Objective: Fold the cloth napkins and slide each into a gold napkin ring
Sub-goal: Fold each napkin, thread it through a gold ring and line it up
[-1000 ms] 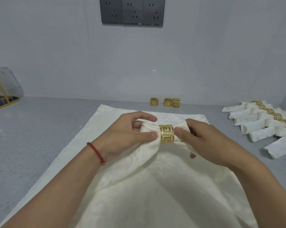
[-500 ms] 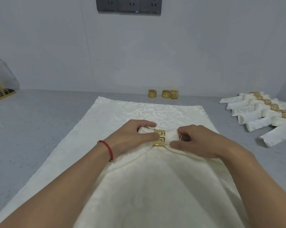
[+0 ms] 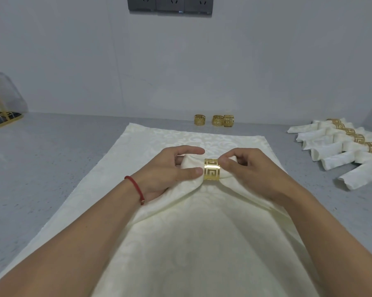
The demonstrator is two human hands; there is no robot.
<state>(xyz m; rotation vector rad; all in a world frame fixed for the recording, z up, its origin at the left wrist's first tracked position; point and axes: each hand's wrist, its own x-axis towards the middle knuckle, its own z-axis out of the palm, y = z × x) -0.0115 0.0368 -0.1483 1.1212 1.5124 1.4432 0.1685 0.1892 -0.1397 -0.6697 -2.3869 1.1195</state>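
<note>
A rolled cream napkin (image 3: 189, 166) runs through a gold napkin ring (image 3: 211, 172) with a key pattern, held just above a flat cream cloth (image 3: 180, 243). My left hand (image 3: 170, 170), with a red cord at the wrist, grips the napkin's left end between thumb and fingers, thumb tip against the ring. My right hand (image 3: 251, 170) pinches the napkin at the ring's right side, and its palm hides that end. Three spare gold rings (image 3: 214, 120) stand by the wall.
Several finished napkins in gold rings (image 3: 343, 146) lie in a row at the right on the grey counter (image 3: 41, 168). A clear cover on a gold-rimmed tray (image 3: 3, 110) sits far left. A socket panel (image 3: 170, 4) is on the wall above.
Both hands stayed on the napkin and ring. The right fingers shifted from lying over the napkin to pinching it at the ring's edge. The camera tilted slightly.
</note>
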